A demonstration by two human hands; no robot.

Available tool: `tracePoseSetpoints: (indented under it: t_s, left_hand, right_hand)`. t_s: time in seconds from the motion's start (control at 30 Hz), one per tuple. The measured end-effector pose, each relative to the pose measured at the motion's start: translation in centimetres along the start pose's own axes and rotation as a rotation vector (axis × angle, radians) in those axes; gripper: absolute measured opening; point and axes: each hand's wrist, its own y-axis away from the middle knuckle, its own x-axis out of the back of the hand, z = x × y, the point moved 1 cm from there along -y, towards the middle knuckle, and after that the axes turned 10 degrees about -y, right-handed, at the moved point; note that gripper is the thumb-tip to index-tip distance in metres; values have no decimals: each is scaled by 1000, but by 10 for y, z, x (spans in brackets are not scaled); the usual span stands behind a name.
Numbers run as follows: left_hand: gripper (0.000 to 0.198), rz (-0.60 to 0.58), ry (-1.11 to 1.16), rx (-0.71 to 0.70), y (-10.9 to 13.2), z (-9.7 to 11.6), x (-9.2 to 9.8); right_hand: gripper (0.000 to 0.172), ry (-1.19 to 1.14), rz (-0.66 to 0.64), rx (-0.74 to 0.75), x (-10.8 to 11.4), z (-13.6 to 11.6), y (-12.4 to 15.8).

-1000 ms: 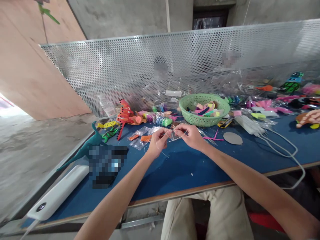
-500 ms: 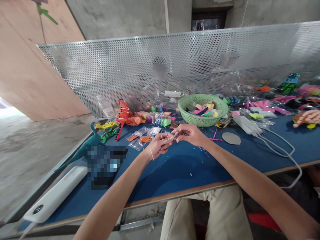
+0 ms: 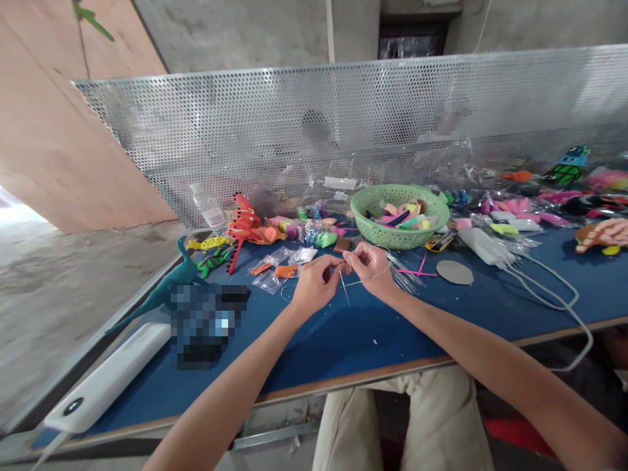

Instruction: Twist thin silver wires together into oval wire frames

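Note:
My left hand and my right hand meet over the middle of the blue table, fingertips almost touching. Both pinch a thin silvery wire; part of it is twisted, one end points down below the fingers and another part curves out left of my left hand. The exact grip points are hidden by the fingers. Right beside my right hand lies a bundle of straight thin wires. A small brown block sits just behind the hands.
Behind stands a green basket of coloured clay pieces. Bagged orange pieces, a red figure and a teal dinosaur lie left, near a white power bank. Rightward are a grey disc and a white charger with cables.
My hands have turned and drawn their fingertips together, my left palm no longer facing up. The twisted wire now hangs lower, and the wire bundle and brown block show more fully.

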Motion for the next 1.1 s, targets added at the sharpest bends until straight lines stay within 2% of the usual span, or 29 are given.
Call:
tracePoseSetpoints:
  t_s: [0.1,0.17,0.23,0.33,0.43,0.5,0.6,0.73,0.83,0.93,1.0,1.1]
  left_hand:
    - [24,-82,192,163,-3,-6,0]
    - [27,-188,441,341,-4,-10,-2]
    - [27,-275,682,474,-5,-13,-2]
    - [25,-379,893,563,-6,-13,0]
    - [24,-503,973,608,-6,-12,2]
    - [25,-522,982,609,-6,-11,2]
    - [30,-457,910,558,-4,-12,-3]
    - [36,-266,687,430,-2,-10,-8]
    - [28,-80,372,273,-2,-6,-6]
    - [13,91,87,101,-3,-2,-1]
    - [8,132,2,46,-4,-1,2]
    - [15,51,69,116,-7,-6,3]
  right_hand:
    - [30,-48,-97,-48,5,5,-5]
    - [24,-63,-188,-43,11,4,-9]
    - [28,-119,-234,-30,17,2,-11]
    - [31,-220,-281,-45,22,0,-13]
    - [30,-261,-349,-80,22,1,-14]
    - [26,-248,-358,-56,23,1,-15]
    - [20,-123,-299,49,25,-1,-16]
    - [24,75,-164,149,24,-3,-13]
    - [28,104,-70,123,16,-1,-8]
    - [33,28,0,-4,5,3,-4]
    - [35,-61,39,-100,0,5,-4]
    - [32,-124,1,-141,2,5,-6]
